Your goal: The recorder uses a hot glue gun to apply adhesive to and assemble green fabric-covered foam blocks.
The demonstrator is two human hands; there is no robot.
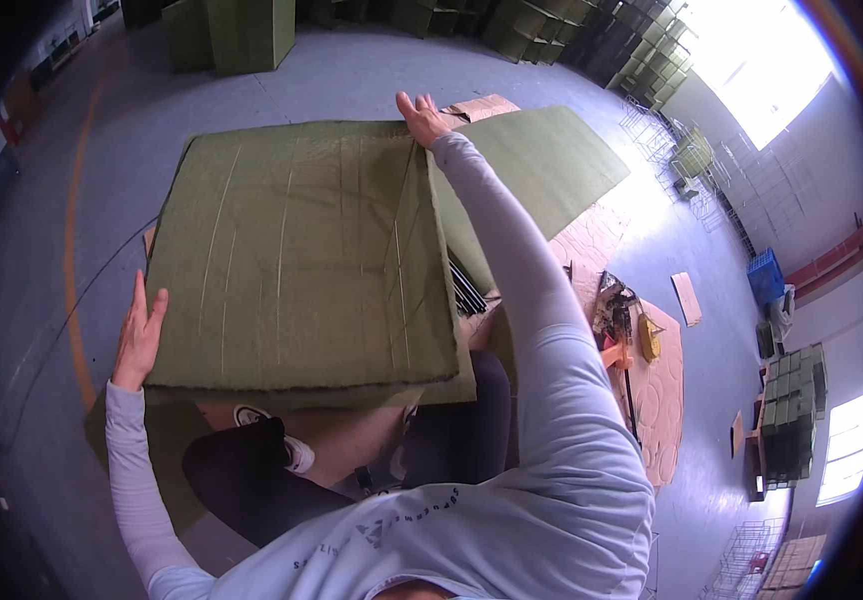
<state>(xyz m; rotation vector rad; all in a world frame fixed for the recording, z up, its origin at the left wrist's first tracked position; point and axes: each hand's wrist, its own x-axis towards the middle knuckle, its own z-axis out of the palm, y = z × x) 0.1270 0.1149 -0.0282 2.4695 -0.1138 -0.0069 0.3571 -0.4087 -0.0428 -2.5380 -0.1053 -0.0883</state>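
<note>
In front of me lies a large square box of green fabric over a thin wire frame [282,260], with wire lines showing on it and dark seams along its edges. My left hand [139,335] rests against its left side near the front corner, fingers stretched out and thumb apart. At the far right corner my right hand [424,120] touches the rim with its heel, fingers extended upward. Neither hand grips anything I can see. A flat green fabric sheet [552,160] reaches out from behind the box on the right. Dark thin rods [467,290] lie beside its right side.
Right of my arm, a pinkish patterned pad [662,420] bears a yellow item [650,338] and an orange-handled tool [616,355]. A blue crate [765,277] stands by the right wall. Green boxes [252,35] stand at the back. My bent legs are under the box's near edge.
</note>
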